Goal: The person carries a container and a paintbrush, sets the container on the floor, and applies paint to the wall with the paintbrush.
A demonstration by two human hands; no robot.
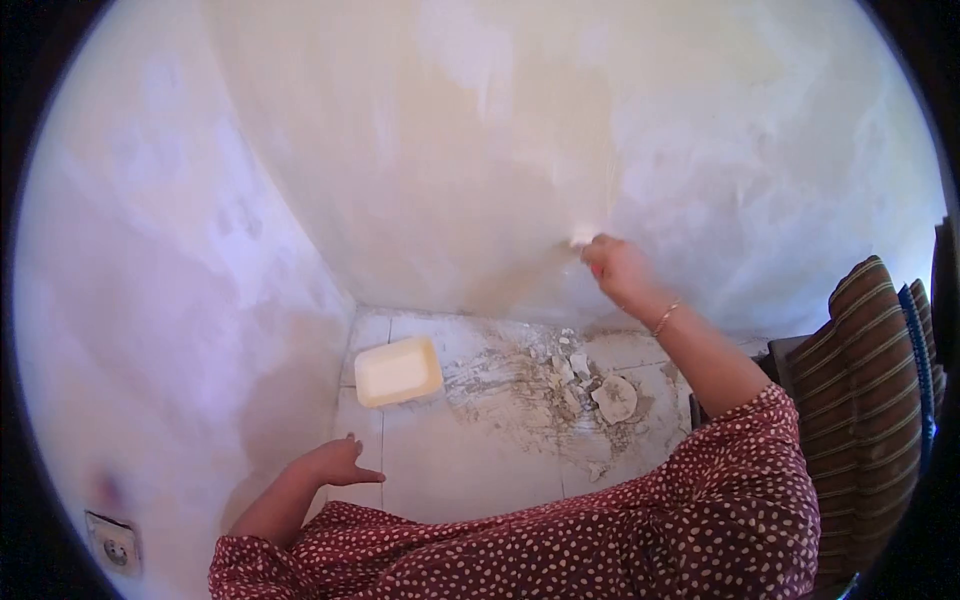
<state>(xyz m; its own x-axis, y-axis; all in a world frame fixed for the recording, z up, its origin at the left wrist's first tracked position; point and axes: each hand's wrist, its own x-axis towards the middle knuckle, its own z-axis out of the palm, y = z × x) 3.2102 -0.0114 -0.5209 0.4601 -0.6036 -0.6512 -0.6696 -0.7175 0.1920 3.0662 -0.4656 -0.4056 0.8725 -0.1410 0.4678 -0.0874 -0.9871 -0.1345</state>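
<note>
My right hand [622, 272] is closed around a small tool [580, 241] held against the back wall. A bit of red and a pale end show, but the fingers cover most of it and its exact kind is hard to make out. Low on the left, my left hand [342, 464] hangs above the floor with thumb and fingers apart, holding nothing. Nearest to it lies a pale yellow rectangular foam tray [432, 372] with a whitish inside; I cannot tell whether that is a filling.
Broken plaster pieces [614, 399] and grey dust cover the tiled floor [470, 460] below my right arm. Patchy walls [420, 150] meet in a corner at left. A socket [116, 550] sits low on the left wall. Striped brown cushions [850, 400] stand at right.
</note>
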